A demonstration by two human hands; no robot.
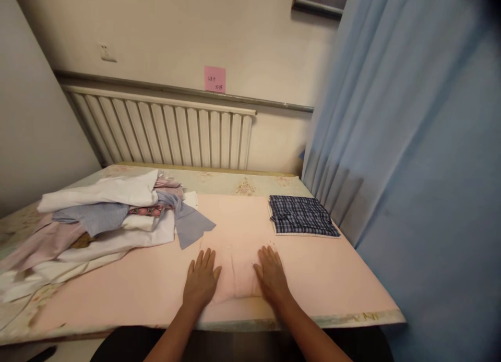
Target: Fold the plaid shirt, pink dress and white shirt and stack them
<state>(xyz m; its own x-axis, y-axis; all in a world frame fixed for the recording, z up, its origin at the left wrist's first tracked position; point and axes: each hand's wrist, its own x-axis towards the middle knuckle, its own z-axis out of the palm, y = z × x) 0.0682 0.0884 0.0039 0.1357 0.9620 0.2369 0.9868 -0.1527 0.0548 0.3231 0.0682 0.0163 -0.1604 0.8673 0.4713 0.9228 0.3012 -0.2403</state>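
Observation:
A pink folded garment point(237, 273) lies flat on the pink cover point(156, 289), nearly the same colour, so its outline is faint. My left hand point(201, 281) rests palm down on its left edge, with the fingers stretched out. On its right edge lies my right hand point(273, 276), also flat with the fingers extended. Neither hand grips anything. Beyond my right hand is a dark blue plaid cloth point(303, 216), folded into a rough rectangle.
A loose pile of white, pink and grey-blue clothes point(105, 210) covers the left side. A blue curtain point(391, 143) hangs along the right edge. Behind stands a white radiator point(176, 132), with a pink note point(215, 79) on the wall above it.

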